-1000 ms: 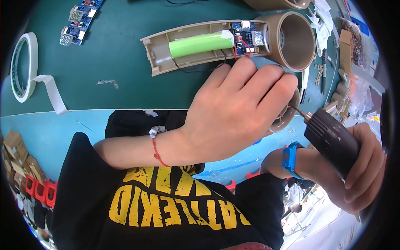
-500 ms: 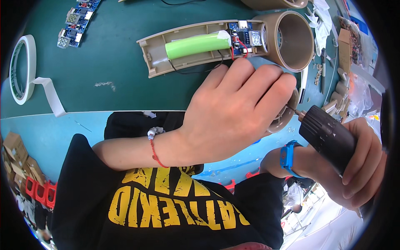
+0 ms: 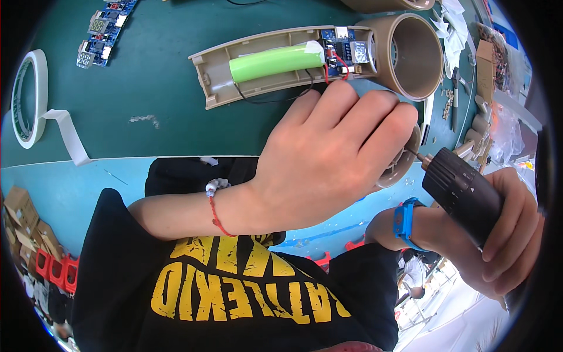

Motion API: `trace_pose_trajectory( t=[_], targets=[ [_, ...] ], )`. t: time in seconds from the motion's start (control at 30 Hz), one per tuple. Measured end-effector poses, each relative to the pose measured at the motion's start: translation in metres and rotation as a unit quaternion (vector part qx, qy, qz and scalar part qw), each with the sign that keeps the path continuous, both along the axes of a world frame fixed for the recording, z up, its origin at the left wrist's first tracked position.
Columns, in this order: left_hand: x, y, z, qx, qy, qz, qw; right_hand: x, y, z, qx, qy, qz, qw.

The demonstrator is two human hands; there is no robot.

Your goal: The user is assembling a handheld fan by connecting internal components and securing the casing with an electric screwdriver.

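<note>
Landmark: the open tan case (image 3: pixel 216 67). The round part (image 3: pixel 403 169) lies on the case's near side, below its right end, under the curled left hand (image 3: pixel 328 152), which grips it; fingertips hidden. The right hand (image 3: pixel 511 232), farther right of the case, is wrapped round a black screwdriver (image 3: pixel 462 186), bit angled into the round part; seating cannot be confirmed. Advised: align bit squarely, brace firmly, press lightly, stop when snug. Writing: large yellow lettering on the black shirt (image 3: pixel 120 264), nearward of the case; screwdriver markings small.
</note>
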State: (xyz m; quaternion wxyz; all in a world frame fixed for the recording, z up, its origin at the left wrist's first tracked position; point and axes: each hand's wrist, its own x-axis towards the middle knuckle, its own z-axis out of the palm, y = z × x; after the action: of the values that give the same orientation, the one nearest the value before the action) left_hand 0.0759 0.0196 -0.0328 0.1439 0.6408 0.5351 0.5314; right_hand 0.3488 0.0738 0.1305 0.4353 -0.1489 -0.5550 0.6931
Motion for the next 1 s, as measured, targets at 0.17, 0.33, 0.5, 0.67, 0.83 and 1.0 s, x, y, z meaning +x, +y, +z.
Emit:
trace_pose_trajectory(
  t=[0.17, 0.33, 0.5, 0.67, 0.83, 1.0],
  targets=[
    [0.0, 0.0, 0.001, -0.003, -0.01, -0.001, 1.0, -0.003, -0.002, -0.001, -0.01, 0.001, 0.006, 1.0],
    [-0.004, -0.002, 0.001, -0.008, -0.004, -0.001, 1.0, -0.101, 0.003, -0.051, 0.089, 0.1, -0.009, 0.991],
    [0.0, 0.001, 0.0, -0.005, -0.005, -0.002, 1.0, -0.096, 0.005, -0.046, 0.089, 0.087, -0.013, 0.992],
    [0.0, 0.001, -0.001, 0.001, 0.002, 0.003, 1.0, -0.105, 0.009, -0.052, 0.089, 0.078, -0.012, 0.993],
    [0.002, 0.0, 0.0, 0.005, -0.004, 0.005, 1.0, -0.1, 0.014, -0.047, 0.092, 0.065, -0.012, 0.994],
    [0.0, 0.0, 0.0, -0.002, -0.006, -0.002, 1.0, -0.106, 0.013, -0.045, 0.095, 0.055, -0.009, 0.994]
  ],
)
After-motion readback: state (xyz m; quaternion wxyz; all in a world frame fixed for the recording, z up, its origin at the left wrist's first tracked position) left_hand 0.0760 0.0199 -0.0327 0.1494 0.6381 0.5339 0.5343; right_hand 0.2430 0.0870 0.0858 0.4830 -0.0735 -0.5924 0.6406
